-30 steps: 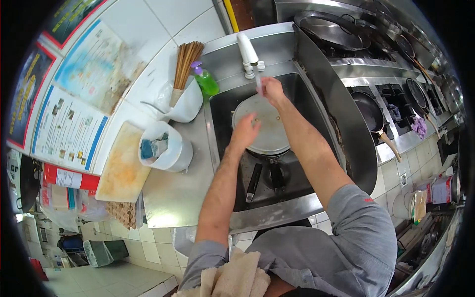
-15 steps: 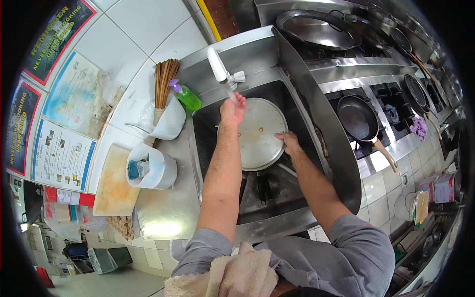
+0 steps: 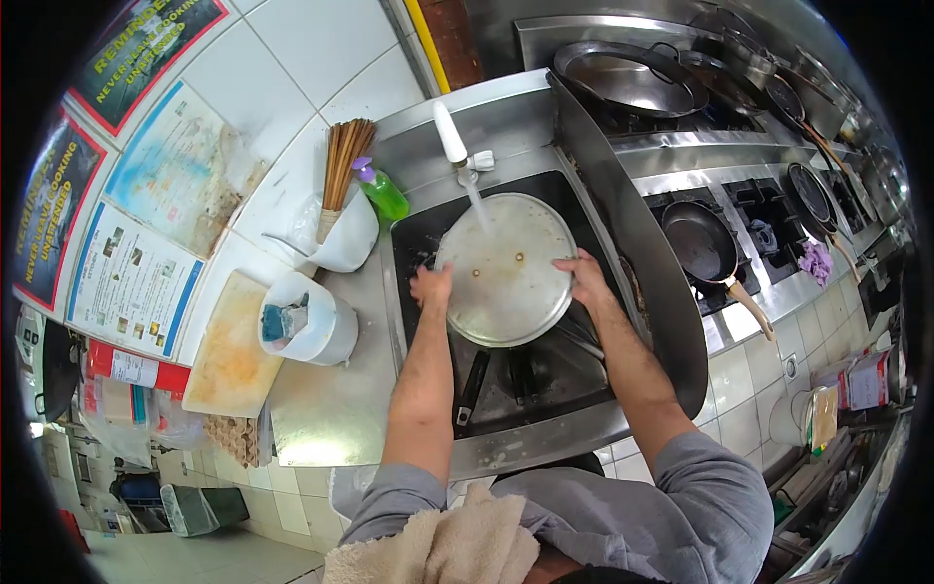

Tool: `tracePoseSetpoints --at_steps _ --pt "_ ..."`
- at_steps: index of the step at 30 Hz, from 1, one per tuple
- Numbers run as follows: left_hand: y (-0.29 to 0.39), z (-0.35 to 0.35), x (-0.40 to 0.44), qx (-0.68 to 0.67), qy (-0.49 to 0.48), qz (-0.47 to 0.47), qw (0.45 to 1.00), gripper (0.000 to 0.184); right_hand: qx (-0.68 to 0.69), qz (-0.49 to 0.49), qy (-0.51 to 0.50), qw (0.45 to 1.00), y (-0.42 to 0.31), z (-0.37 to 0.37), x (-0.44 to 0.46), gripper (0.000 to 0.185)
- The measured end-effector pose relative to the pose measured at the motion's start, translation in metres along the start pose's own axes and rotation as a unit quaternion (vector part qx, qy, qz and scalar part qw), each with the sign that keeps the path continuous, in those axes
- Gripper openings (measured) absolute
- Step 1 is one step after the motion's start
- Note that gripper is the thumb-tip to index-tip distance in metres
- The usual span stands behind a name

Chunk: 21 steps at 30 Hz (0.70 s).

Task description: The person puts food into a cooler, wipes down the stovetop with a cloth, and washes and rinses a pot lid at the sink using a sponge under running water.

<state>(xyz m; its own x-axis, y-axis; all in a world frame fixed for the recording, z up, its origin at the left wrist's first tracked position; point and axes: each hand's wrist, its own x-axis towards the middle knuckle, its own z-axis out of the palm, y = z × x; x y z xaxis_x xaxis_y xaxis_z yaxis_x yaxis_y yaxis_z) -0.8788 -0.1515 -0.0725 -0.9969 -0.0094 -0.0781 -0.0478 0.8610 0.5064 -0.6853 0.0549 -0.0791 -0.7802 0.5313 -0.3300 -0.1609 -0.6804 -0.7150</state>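
A round metal pot lid (image 3: 508, 297), with two small rusty spots near its middle, lies over the sink basin (image 3: 428, 409). My right hand (image 3: 584, 275) grips its right edge, thumb on top. At the left edge my left hand (image 3: 431, 285) is closed, its fingers curled by the rim and partly hidden. Water runs from the white-handled faucet (image 3: 450, 134) onto the lid's upper part. Below the lid, black handles (image 3: 474, 384) of cookware stick out; what they belong to is mostly covered.
Left of the basin stand a white tub (image 3: 309, 321) with cloths, a stained cutting board (image 3: 232, 346), a white container (image 3: 352, 234) with a bamboo brush (image 3: 345, 165), and a green soap bottle (image 3: 387, 200). A frying pan (image 3: 699, 240) sits on the stove at right.
My left hand has left the faucet's stream and moved down to the lid's left edge. Water now falls on the lid, which has shifted slightly left in the sink. My right hand still holds its edge.
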Motion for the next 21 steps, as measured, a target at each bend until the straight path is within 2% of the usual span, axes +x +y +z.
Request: tracePoseSetpoints --at_steps 1,2,3,5,6,9,13,15,16,18,19,21 --pt "-0.035 0.021 0.014 -0.185 -0.102 -0.042 0.976 0.058 0.021 0.009 -0.007 1.000 0.002 -0.005 -0.004 0.037" --pt "-0.061 0.032 0.023 -0.363 -0.198 -0.080 0.907 0.057 0.021 0.010 -0.011 1.000 0.006 -0.009 -0.008 0.037" --pt "-0.064 0.018 0.013 -0.364 -0.194 -0.080 0.908 0.057 0.041 0.009 -0.005 0.999 0.012 -0.013 -0.013 0.036" --pt "-0.057 -0.015 -0.015 -0.504 -0.272 -0.159 0.804 0.049 0.070 0.020 0.037 0.997 0.021 -0.008 -0.028 0.038" --pt "-0.061 -0.013 -0.015 -0.506 -0.268 -0.159 0.804 0.049 0.070 0.021 0.033 0.997 0.025 -0.002 -0.035 0.038" --pt "-0.078 -0.006 -0.019 -0.527 -0.176 -0.185 0.811 0.035 0.090 -0.009 0.129 0.988 0.032 0.027 -0.065 0.037" --pt "-0.076 -0.013 -0.031 -0.565 -0.141 -0.200 0.788 0.036 0.044 -0.048 0.106 0.992 0.022 0.045 -0.072 0.030" --pt "-0.066 -0.026 -0.024 -0.585 -0.084 -0.131 0.796 0.034 0.002 -0.019 0.158 0.987 0.025 0.044 -0.053 0.032" --pt "-0.057 -0.037 -0.023 -0.586 -0.085 -0.128 0.795 0.034 0.003 -0.021 0.158 0.987 0.033 0.037 -0.036 0.032" --pt "-0.037 -0.068 -0.026 -0.608 -0.024 0.027 0.793 0.031 -0.067 0.046 0.112 0.990 0.059 0.020 0.000 0.039" --pt "-0.030 -0.084 -0.030 -0.607 -0.023 0.029 0.794 0.031 -0.072 0.071 0.086 0.991 0.065 0.024 0.006 0.045" --pt "-0.017 -0.114 -0.039 -0.538 -0.007 0.055 0.841 0.027 -0.065 0.091 0.090 0.990 0.059 0.054 -0.008 0.045"
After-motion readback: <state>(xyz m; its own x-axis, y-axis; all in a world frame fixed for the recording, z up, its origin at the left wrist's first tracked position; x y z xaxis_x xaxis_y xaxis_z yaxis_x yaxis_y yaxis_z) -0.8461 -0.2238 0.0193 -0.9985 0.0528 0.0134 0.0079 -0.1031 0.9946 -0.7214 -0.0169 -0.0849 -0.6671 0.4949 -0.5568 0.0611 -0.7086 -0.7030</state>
